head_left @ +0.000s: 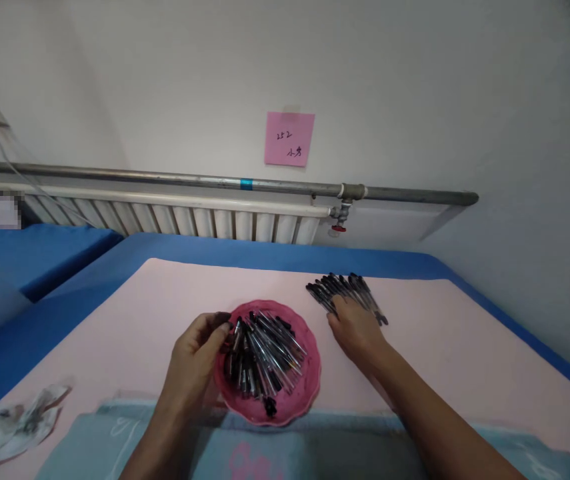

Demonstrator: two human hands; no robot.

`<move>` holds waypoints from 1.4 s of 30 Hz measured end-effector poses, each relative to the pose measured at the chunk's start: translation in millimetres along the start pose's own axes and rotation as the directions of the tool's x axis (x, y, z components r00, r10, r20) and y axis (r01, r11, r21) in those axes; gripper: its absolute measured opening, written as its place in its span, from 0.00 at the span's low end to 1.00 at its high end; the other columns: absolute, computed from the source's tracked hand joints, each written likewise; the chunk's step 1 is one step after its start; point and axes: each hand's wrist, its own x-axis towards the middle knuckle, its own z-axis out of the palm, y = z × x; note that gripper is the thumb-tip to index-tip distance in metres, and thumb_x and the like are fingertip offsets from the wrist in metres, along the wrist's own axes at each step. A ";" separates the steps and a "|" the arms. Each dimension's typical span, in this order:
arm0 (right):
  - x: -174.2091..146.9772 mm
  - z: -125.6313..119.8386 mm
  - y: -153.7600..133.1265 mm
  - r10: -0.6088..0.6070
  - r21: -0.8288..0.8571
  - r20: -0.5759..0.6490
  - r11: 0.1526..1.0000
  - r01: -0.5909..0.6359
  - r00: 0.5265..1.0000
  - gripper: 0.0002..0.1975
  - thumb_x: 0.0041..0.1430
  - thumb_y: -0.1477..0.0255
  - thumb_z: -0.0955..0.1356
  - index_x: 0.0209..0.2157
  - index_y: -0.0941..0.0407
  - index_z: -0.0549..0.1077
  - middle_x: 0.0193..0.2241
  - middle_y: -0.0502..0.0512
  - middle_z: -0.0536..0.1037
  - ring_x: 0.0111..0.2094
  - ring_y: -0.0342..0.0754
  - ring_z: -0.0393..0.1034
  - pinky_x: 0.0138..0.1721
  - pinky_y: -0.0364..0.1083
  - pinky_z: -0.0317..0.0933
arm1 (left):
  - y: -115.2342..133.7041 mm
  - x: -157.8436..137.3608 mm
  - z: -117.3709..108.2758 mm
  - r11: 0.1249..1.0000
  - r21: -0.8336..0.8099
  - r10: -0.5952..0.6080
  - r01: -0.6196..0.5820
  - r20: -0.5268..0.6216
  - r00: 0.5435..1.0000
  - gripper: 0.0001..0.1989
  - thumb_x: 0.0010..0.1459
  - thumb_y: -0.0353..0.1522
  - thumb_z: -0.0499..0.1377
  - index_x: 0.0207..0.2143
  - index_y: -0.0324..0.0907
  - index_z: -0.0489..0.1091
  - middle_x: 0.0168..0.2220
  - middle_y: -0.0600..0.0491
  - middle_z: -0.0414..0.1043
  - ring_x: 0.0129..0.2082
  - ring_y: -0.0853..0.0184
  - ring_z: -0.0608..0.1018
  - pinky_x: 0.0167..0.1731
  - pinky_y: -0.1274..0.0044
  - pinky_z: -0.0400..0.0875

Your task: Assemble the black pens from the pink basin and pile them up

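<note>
A pink scalloped plate (309,390) holds a heap of clear and black pen parts (269,353), with black caps among them. At its left rim is my left hand (202,343), thumb and fingers pinched together; dark patches show at the fingertips, and what they hold, if anything, is unclear. Right of the plate, a row of black-capped pens (347,287) lies side by side on the pink tabletop. My right hand (357,327) reaches over the near part of that row, its fingers curled down among the pens and partly hidden.
The pink sheet (415,333) covers a blue-edged table (285,251). A light blue cloth (109,440) lies along the near side, and a stained white cloth (19,427) at left. Behind are a radiator (225,223), a pipe (179,178) and a red-handled valve (339,229).
</note>
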 end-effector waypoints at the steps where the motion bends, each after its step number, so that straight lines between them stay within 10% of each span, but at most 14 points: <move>1: 0.4 -0.7 -0.6 0.002 -0.010 -0.012 1.000 -0.002 1.000 0.07 0.57 0.78 0.61 0.35 0.61 0.70 0.35 0.64 0.74 0.35 0.53 0.68 0.32 0.46 0.51 | -1.8 -0.4 -0.2 0.997 0.078 0.024 -0.026 0.035 0.999 0.08 0.51 0.36 0.60 0.32 0.41 0.72 0.27 0.57 0.72 0.28 0.70 0.72 0.31 0.78 0.67; 4: 0.4 -2.9 -5.2 -0.024 -0.010 -0.042 1.000 0.024 0.999 0.07 0.59 0.76 0.60 0.34 0.59 0.69 0.35 0.62 0.74 0.35 0.52 0.68 0.32 0.46 0.51 | -6.8 -2.0 0.8 0.891 0.422 0.122 -0.168 0.134 0.983 0.07 0.55 0.35 0.54 0.31 0.42 0.70 0.29 0.54 0.71 0.31 0.66 0.72 0.33 0.74 0.65; 7: -1.2 -4.7 -11.8 -0.076 0.011 -0.055 0.997 0.077 0.996 0.07 0.60 0.75 0.61 0.32 0.58 0.70 0.33 0.58 0.74 0.34 0.49 0.68 0.32 0.45 0.51 | -10.4 -5.6 6.6 0.553 0.773 0.196 -0.311 0.242 0.950 0.08 0.56 0.33 0.53 0.30 0.42 0.70 0.32 0.50 0.71 0.36 0.61 0.71 0.38 0.70 0.63; 10: -2.7 -6.3 -16.3 -0.114 0.032 -0.066 0.993 0.117 0.991 0.08 0.60 0.74 0.60 0.32 0.58 0.70 0.32 0.56 0.74 0.32 0.48 0.68 0.31 0.44 0.52 | -11.9 -12.9 16.7 0.242 0.910 0.156 -0.336 0.305 0.939 0.08 0.54 0.34 0.55 0.31 0.41 0.73 0.36 0.46 0.71 0.40 0.56 0.70 0.41 0.66 0.61; 13: -3.6 -7.3 -18.2 -0.140 0.048 -0.081 0.988 0.145 0.987 0.09 0.61 0.74 0.60 0.32 0.58 0.71 0.32 0.56 0.74 0.33 0.47 0.68 0.31 0.44 0.53 | -12.1 -20.2 25.3 0.112 0.940 0.101 -0.323 0.312 0.945 0.11 0.53 0.37 0.56 0.34 0.40 0.74 0.40 0.44 0.72 0.43 0.53 0.68 0.42 0.64 0.59; 24: -21.5 -20.5 -44.2 -0.306 0.197 -0.183 0.920 0.339 0.934 0.09 0.62 0.74 0.60 0.32 0.57 0.71 0.31 0.55 0.73 0.33 0.46 0.67 0.34 0.43 0.55 | -15.1 -22.8 28.3 -0.009 0.954 0.100 -0.300 0.299 0.949 0.11 0.54 0.30 0.52 0.32 0.37 0.74 0.37 0.42 0.72 0.41 0.53 0.69 0.39 0.64 0.57; 35: -49.7 -18.9 -81.0 -0.664 0.347 0.122 0.725 0.595 0.737 0.06 0.56 0.79 0.64 0.34 0.58 0.72 0.33 0.54 0.74 0.33 0.45 0.66 0.33 0.42 0.57 | -12.8 -15.7 21.2 -0.018 0.960 0.105 -0.281 0.281 0.954 0.14 0.59 0.27 0.48 0.41 0.40 0.72 0.40 0.44 0.72 0.40 0.55 0.70 0.38 0.67 0.59; 42: -56.4 -7.8 -102.7 -0.603 0.241 0.237 0.796 0.555 0.762 0.08 0.56 0.70 0.64 0.31 0.58 0.74 0.28 0.56 0.78 0.27 0.47 0.69 0.25 0.44 0.51 | -13.4 -15.4 20.7 -0.021 0.953 0.103 -0.303 0.303 0.947 0.14 0.59 0.27 0.48 0.33 0.41 0.74 0.37 0.44 0.72 0.40 0.55 0.70 0.38 0.67 0.59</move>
